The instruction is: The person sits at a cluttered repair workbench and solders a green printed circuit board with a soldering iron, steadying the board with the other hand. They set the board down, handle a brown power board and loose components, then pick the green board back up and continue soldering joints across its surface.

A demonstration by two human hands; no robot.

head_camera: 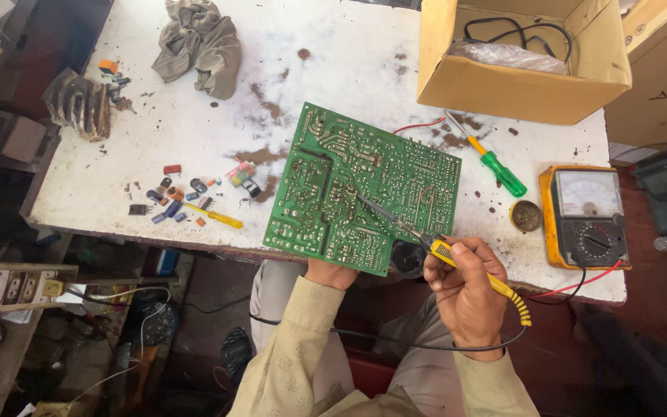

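Observation:
A green circuit board lies solder side up, tilted over the near edge of the white worktable. My left hand grips the board's near edge from below. My right hand holds a yellow-handled soldering iron, and its thin metal tip rests on the board's middle. The iron's black cord runs down toward my lap.
A green-handled screwdriver, a small round tin and an orange analog multimeter lie at right. An open cardboard box stands at the back. Small components, a grey rag and a metal heatsink are left.

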